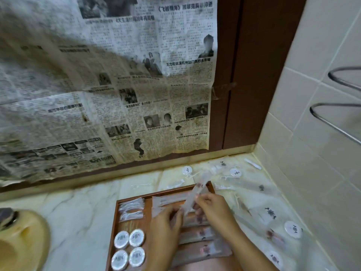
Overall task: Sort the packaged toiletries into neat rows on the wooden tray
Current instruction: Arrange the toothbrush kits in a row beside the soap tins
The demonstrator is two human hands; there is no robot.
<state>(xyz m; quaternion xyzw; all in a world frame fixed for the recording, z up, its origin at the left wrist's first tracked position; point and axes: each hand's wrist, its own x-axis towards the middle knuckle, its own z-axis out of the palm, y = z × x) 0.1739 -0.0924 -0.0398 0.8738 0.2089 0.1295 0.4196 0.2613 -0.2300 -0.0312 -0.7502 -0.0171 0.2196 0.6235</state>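
Both hands over tray: left hand and right hand pinched on one long clear packet, held tilted above the rows. Four round tins lined up front-left in tray; loose packets scattered on counter right.

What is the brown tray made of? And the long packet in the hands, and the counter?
The tray looks like wood, reddish-brown with a smooth, slightly glossy finish. The long packet seems thin clear plastic film: you can see through it, and it shines. The left hand and right hand both pinch it. The counter looks like polished pale stone, perhaps marble, going by its grey-yellow veins.
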